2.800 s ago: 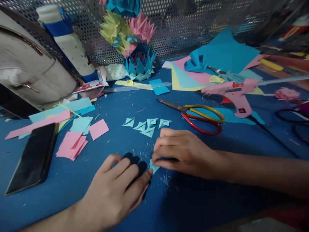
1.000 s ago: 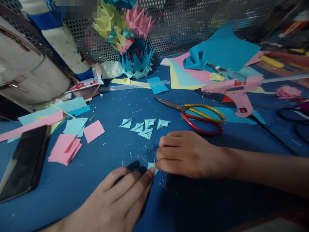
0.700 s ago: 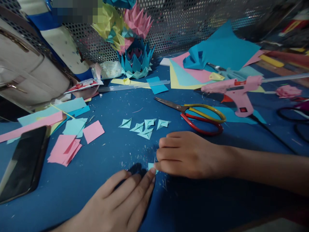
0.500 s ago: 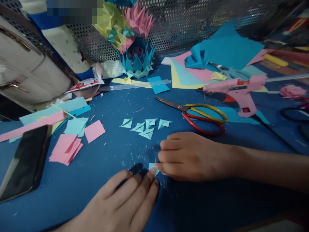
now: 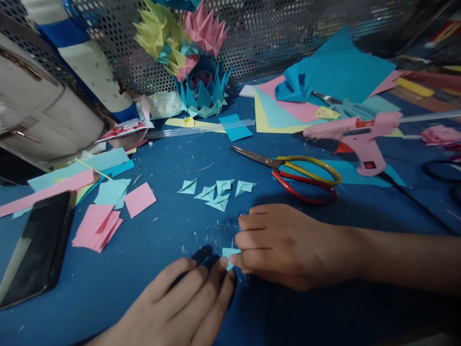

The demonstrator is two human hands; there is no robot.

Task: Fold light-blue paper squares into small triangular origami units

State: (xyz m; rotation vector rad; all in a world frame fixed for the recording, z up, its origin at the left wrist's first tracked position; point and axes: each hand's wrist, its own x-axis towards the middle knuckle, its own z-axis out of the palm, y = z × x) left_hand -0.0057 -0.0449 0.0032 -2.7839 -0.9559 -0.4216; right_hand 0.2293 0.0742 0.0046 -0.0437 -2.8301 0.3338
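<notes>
A small light-blue piece of folding paper [image 5: 230,253] lies on the blue tabletop between my hands, partly covered by fingertips. My left hand [image 5: 180,298] comes in from below and pins its lower left edge with index finger and thumb. From the other side, the curled fingers of my right hand [image 5: 281,245] grip its right part. Just beyond are several light-blue folded paper triangles [image 5: 218,202]. Scissors [image 5: 275,162] with one yellow and one red handle rest behind my right hand, blades pointing left.
On the left are a phone [image 5: 39,245], pink paper squares [image 5: 97,226], paper strips [image 5: 82,168] and a bag [image 5: 39,101]. Folded paper flowers [image 5: 205,89] stand at the back. A pink glue gun [image 5: 360,137] with its cord and paper sheets [image 5: 338,72] occupy the right.
Both hands stay on the same light-blue paper. My right hand has shifted slightly down and right, so more of the paper shows. Earlier a raised flap stood by its fingertips; now the paper looks flatter.
</notes>
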